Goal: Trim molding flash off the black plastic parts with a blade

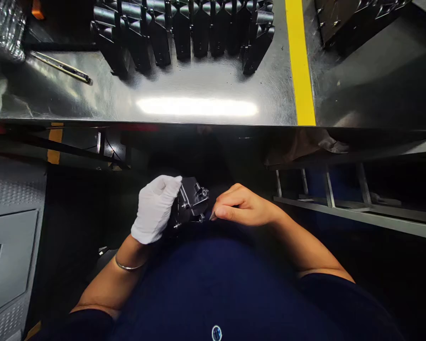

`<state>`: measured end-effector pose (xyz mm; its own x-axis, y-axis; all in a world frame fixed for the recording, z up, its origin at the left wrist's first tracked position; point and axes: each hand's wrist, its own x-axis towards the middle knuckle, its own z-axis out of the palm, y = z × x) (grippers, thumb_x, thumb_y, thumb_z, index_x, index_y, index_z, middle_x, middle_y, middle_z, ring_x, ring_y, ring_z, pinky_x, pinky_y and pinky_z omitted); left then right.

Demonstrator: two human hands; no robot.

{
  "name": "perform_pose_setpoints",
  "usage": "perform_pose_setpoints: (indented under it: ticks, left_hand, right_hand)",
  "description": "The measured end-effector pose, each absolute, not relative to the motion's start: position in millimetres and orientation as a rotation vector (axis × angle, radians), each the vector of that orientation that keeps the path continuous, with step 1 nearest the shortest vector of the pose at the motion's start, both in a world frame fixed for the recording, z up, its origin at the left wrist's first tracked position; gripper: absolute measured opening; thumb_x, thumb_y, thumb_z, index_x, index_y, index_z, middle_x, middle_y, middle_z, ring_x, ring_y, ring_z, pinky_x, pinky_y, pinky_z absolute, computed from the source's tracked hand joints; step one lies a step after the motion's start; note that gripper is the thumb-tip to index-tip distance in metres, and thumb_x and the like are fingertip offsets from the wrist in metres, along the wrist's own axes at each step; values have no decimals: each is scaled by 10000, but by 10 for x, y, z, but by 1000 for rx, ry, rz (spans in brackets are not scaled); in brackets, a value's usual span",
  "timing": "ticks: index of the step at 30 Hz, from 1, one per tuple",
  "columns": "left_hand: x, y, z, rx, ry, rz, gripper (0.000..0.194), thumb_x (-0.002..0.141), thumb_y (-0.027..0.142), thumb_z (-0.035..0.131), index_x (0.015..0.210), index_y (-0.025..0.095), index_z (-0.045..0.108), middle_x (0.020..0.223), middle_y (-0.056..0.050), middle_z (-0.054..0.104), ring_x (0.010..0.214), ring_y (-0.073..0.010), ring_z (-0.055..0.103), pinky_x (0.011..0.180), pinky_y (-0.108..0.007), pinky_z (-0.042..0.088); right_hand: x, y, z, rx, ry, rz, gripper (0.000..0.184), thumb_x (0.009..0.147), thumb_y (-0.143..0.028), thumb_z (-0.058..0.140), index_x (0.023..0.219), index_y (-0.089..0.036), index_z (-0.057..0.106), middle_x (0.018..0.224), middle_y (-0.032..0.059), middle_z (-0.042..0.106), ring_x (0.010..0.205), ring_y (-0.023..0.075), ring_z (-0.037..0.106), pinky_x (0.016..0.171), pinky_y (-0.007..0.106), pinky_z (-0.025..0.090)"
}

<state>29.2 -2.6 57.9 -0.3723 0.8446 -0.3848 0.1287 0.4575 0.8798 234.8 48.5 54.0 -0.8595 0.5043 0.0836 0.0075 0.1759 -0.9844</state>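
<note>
My left hand (155, 206), in a white glove, is closed on the edge of a black plastic part (193, 201) with small shiny metal pins and a round fitting. It holds the part in front of my body, below the bench edge. Just right of the part, my bare right hand (244, 204) is closed in a pinch. A small pointed metal piece (212, 216) sticks out from its fingertips, apart from the black part; most of it is hidden in the fingers, so its kind does not show.
On the metal bench (199, 85) stands a row of several black housings (182, 35). A pen (62, 67) lies to their left, near clear plastic packs (5, 31). A yellow stripe (300, 57) crosses the bench. A grey cabinet (10, 246) and a metal rack (358, 218) flank me.
</note>
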Motion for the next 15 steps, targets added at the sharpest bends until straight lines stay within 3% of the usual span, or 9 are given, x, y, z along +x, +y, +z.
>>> perform_pose_setpoints:
  ticks: [2,7,11,15]
  left_hand:
    - [297,-15,578,850,1830,1011,295,732,436,639,605,179,572,558,29,509,529,-96,431,488,-203,372]
    - [291,-1,539,912,1871,1005,282,744,416,623,598,180,576,555,28,522,537,-98,447,502,-201,381]
    - [308,-15,503,884,1864,1003,283,747,423,623,605,182,576,552,31,525,531,-100,454,502,-208,383]
    - [351,42,477,787,1886,1092,312,757,423,631,574,186,540,538,43,481,533,-98,435,509,-217,384]
  right_hand:
    - [2339,481,509,-415,-1980,1664,385,973,-363,449,751,-117,645,600,12,576,510,68,487,503,192,373]
    - [2209,412,437,-599,-2183,1066,473,877,-559,546,627,-157,539,538,-19,466,488,79,405,469,232,288]
    - [2173,405,396,-592,-2310,869,555,872,-556,555,494,-187,385,483,-39,382,464,76,357,458,254,245]
    - [2159,387,320,-647,-2194,842,461,884,-523,561,575,-185,507,483,-31,479,444,78,431,444,228,319]
